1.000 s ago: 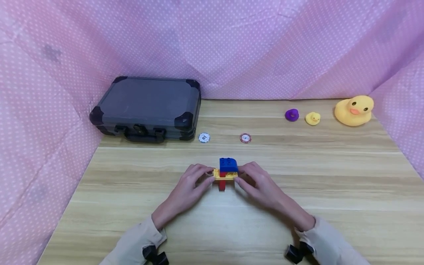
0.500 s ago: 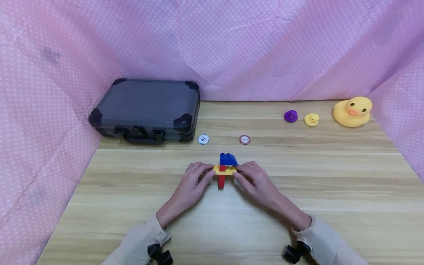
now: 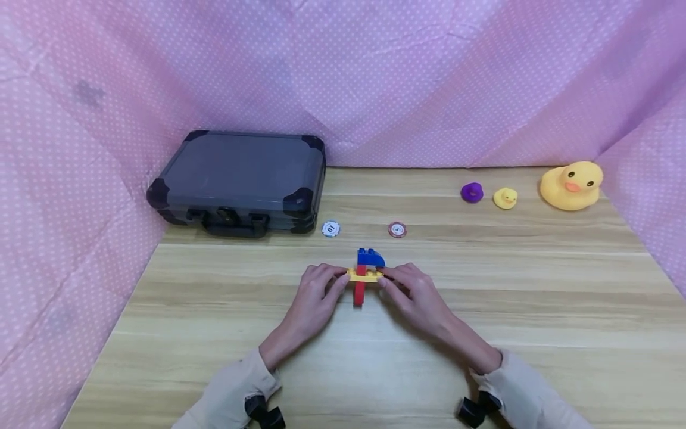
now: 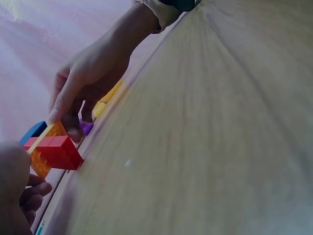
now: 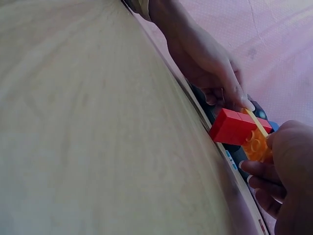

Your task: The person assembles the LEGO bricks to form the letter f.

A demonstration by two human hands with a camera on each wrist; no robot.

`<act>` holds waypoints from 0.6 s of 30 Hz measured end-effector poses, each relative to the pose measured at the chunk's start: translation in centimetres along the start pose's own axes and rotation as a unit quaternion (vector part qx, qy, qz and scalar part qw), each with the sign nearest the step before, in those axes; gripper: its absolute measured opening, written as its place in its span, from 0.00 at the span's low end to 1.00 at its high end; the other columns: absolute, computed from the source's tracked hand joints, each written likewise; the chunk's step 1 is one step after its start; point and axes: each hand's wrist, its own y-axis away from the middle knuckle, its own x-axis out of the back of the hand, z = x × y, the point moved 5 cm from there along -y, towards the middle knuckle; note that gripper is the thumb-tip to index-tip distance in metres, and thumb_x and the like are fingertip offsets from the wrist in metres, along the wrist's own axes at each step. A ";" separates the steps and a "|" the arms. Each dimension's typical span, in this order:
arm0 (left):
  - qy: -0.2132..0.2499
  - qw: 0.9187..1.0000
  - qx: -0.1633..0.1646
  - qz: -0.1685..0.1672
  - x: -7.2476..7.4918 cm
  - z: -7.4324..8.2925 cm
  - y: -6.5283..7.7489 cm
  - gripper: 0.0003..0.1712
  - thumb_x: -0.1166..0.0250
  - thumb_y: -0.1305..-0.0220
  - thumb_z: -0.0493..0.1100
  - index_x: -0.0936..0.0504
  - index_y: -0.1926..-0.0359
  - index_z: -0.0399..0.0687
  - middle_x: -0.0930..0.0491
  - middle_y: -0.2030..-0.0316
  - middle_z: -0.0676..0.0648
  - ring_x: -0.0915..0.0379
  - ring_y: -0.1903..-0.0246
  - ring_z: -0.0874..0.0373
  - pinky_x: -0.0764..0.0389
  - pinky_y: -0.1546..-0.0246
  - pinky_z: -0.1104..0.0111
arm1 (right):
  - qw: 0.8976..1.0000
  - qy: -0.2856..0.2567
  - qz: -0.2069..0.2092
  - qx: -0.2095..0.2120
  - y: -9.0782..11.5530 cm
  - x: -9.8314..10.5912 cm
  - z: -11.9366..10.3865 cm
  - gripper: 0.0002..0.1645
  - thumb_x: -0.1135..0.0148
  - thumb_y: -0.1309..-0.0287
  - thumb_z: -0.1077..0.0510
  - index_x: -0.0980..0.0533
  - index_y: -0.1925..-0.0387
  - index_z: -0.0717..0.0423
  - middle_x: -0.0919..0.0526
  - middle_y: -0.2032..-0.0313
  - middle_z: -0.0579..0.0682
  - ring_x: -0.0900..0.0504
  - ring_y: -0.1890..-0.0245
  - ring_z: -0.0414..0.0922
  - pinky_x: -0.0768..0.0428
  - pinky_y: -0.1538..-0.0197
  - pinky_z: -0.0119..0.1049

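In the head view a small toy-brick build stands at the middle of the table. Its red bricks [image 3: 359,293] form a column, crossed by a flat yellow brick [image 3: 364,278] with studs. On top sits a blue brick [image 3: 370,257] with one curved side. My left hand [image 3: 312,298] pinches the yellow brick's left end between thumb and fingers. At the other end, my right hand [image 3: 420,295] pinches it the same way. Both wrist views show the red bricks [image 4: 61,152] between the two hands, their lower end at or just above the table; contact is hard to tell.
A dark grey case [image 3: 241,179] lies at the back left. Before it are a white chip [image 3: 330,229] and a red-rimmed chip [image 3: 397,230]. A purple duck [image 3: 471,192], a small yellow duck [image 3: 505,198] and a large yellow duck [image 3: 572,186] stand at the back right.
The build has tipped in my hands: less of the blue brick's top shows and more of the red column below the yellow brick. Both hands keep their hold; the head view shifted slightly.
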 end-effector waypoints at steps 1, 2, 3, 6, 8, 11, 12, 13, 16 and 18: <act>0.000 1.000 0.002 0.001 0.0 0.0 0.0 0.18 0.41 0.21 0.50 0.16 0.43 0.44 0.18 0.49 0.48 0.31 0.46 0.52 0.25 0.46 0.55 | 1.000 -0.002 0.001 -0.003 0.0 0.0 0.0 0.17 0.36 0.28 0.59 0.17 0.44 0.63 0.13 0.52 0.53 0.18 0.51 0.47 0.16 0.50 0.46; 0.001 1.000 0.003 0.001 0.0 0.0 0.0 0.18 0.41 0.21 0.50 0.16 0.43 0.44 0.18 0.49 0.48 0.31 0.47 0.52 0.25 0.46 0.55 | 1.000 -0.003 0.002 -0.004 0.0 0.0 0.1 0.17 0.36 0.28 0.59 0.17 0.44 0.63 0.13 0.52 0.53 0.18 0.51 0.47 0.16 0.50 0.46; 0.000 1.000 0.003 0.001 -0.1 0.0 -0.1 0.18 0.41 0.21 0.50 0.15 0.44 0.44 0.18 0.49 0.48 0.31 0.47 0.52 0.25 0.47 0.56 | 1.000 -0.004 0.004 -0.004 -0.1 0.0 0.1 0.16 0.36 0.28 0.59 0.17 0.44 0.63 0.13 0.53 0.53 0.19 0.51 0.46 0.16 0.51 0.45; -0.005 1.000 -0.002 -0.001 -0.2 0.0 -0.2 0.17 0.40 0.21 0.50 0.15 0.45 0.44 0.18 0.50 0.48 0.31 0.47 0.52 0.26 0.47 0.56 | 1.000 -0.004 0.007 -0.005 -0.1 0.0 0.2 0.15 0.36 0.28 0.60 0.16 0.45 0.62 0.13 0.53 0.51 0.19 0.53 0.45 0.17 0.51 0.45; -0.009 1.000 -0.006 -0.004 -0.2 0.0 -0.3 0.16 0.40 0.21 0.49 0.15 0.46 0.44 0.17 0.50 0.48 0.31 0.48 0.52 0.26 0.47 0.56 | 1.000 -0.001 0.006 -0.007 -0.2 0.0 0.3 0.14 0.36 0.28 0.60 0.15 0.46 0.60 0.13 0.55 0.49 0.20 0.54 0.44 0.17 0.53 0.44; -0.011 1.000 -0.003 -0.008 -0.3 -0.1 -0.4 0.15 0.41 0.21 0.47 0.14 0.47 0.44 0.17 0.50 0.48 0.31 0.47 0.51 0.25 0.46 0.55 | 1.000 0.004 -0.001 -0.010 -0.1 -0.1 0.4 0.13 0.36 0.28 0.60 0.15 0.47 0.59 0.13 0.56 0.48 0.20 0.56 0.42 0.17 0.54 0.43; -0.011 1.000 -0.001 -0.008 -0.4 -0.1 -0.5 0.15 0.41 0.21 0.47 0.14 0.47 0.44 0.18 0.50 0.48 0.31 0.47 0.51 0.25 0.46 0.55 | 1.000 0.007 -0.002 -0.010 -0.1 -0.2 0.4 0.13 0.36 0.28 0.60 0.14 0.47 0.59 0.13 0.56 0.48 0.20 0.57 0.42 0.17 0.54 0.43; -0.010 1.000 0.001 -0.009 -0.4 -0.1 -0.5 0.14 0.41 0.21 0.47 0.14 0.48 0.44 0.18 0.50 0.48 0.31 0.47 0.51 0.25 0.46 0.55 | 1.000 0.008 -0.004 -0.010 -0.2 -0.2 0.4 0.13 0.36 0.28 0.59 0.14 0.47 0.59 0.13 0.56 0.48 0.20 0.57 0.42 0.17 0.54 0.43; -0.007 1.000 0.009 -0.011 -0.5 -0.2 -0.6 0.14 0.41 0.21 0.47 0.14 0.48 0.44 0.17 0.51 0.48 0.31 0.47 0.51 0.25 0.46 0.55 | 1.000 0.010 -0.004 -0.011 -0.2 -0.3 0.4 0.13 0.36 0.28 0.59 0.14 0.48 0.60 0.13 0.56 0.49 0.19 0.57 0.42 0.17 0.54 0.43; -0.009 1.000 0.009 -0.012 -0.5 -0.3 -0.7 0.14 0.42 0.20 0.47 0.14 0.48 0.44 0.17 0.51 0.48 0.31 0.47 0.51 0.25 0.46 0.55 | 1.000 0.008 -0.002 -0.014 -0.3 -0.3 0.5 0.13 0.36 0.28 0.60 0.15 0.48 0.60 0.13 0.56 0.49 0.18 0.57 0.42 0.17 0.54 0.43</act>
